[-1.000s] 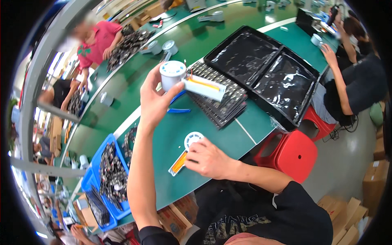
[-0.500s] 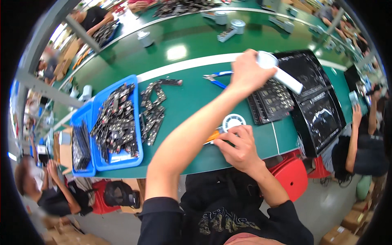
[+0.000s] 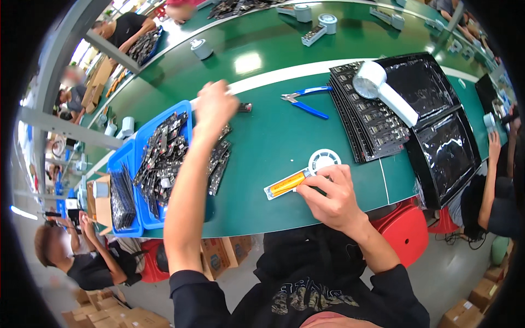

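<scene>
My right hand (image 3: 334, 199) grips an opened white handheld fan half (image 3: 324, 159) low over the green bench. It has a round grille at the head, and an orange battery (image 3: 287, 184) lies in its handle. My left hand (image 3: 215, 106) is over the far edge of a blue tray (image 3: 152, 223), its fingers smeared by motion; whether it holds anything cannot be seen. Small circuit boards (image 3: 161, 156) fill that tray, and loose ones (image 3: 220, 164) lie beside it. A white fan housing (image 3: 398, 104) rests on stacked circuit board panels (image 3: 363, 123) at the right.
Blue-handled side cutters (image 3: 311, 104) lie beyond my right hand. Black plastic-covered trays (image 3: 445, 147) stand at the right bench edge. A smaller blue bin (image 3: 121, 199) adjoins the left tray. Assembled fan bodies (image 3: 201, 49) sit on the far bench, and people work around.
My left hand has let go of the white fan housing on the board panels and swung left to the blue tray. The fan half with the orange battery, in my right hand, shows more fully.
</scene>
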`<state>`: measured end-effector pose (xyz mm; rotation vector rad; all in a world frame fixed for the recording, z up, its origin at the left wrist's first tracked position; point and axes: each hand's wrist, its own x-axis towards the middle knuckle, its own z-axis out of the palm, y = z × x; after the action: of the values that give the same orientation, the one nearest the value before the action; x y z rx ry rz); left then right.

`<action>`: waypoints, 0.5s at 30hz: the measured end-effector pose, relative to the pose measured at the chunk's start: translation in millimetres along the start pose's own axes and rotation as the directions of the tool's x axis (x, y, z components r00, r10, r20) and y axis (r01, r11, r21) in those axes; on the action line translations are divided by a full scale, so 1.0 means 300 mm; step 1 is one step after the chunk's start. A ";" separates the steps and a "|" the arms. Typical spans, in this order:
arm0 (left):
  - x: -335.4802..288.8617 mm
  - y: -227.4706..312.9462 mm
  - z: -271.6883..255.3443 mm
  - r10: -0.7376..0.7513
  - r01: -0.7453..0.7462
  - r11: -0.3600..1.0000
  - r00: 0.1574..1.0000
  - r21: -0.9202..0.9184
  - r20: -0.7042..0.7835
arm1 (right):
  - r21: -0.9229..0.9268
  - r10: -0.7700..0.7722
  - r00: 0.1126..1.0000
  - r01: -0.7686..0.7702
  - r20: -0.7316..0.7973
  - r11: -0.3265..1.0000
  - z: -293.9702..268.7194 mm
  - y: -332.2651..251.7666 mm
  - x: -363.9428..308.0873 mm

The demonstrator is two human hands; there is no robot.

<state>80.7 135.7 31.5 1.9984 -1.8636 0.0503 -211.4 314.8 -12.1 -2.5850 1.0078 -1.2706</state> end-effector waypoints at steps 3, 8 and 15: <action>-0.019 -0.169 -0.046 -0.009 -0.012 0.993 0.985 0.120 0.173 | 0.010 0.000 1.000 0.000 -0.022 1.000 -0.003 0.012 -0.011; -0.099 -0.168 -0.087 -0.022 -0.052 0.980 0.929 0.190 0.369 | 0.020 0.021 0.999 -0.021 -0.047 1.000 0.012 0.011 -0.014; -0.114 -0.169 -0.090 -0.093 0.013 0.962 0.954 0.271 0.286 | 0.027 0.044 0.998 -0.044 -0.035 0.999 0.008 -0.003 -0.002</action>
<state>132.3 177.9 32.7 2.3492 -2.0773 -0.0169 -209.4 315.4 -14.0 -2.5149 1.0404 -1.3143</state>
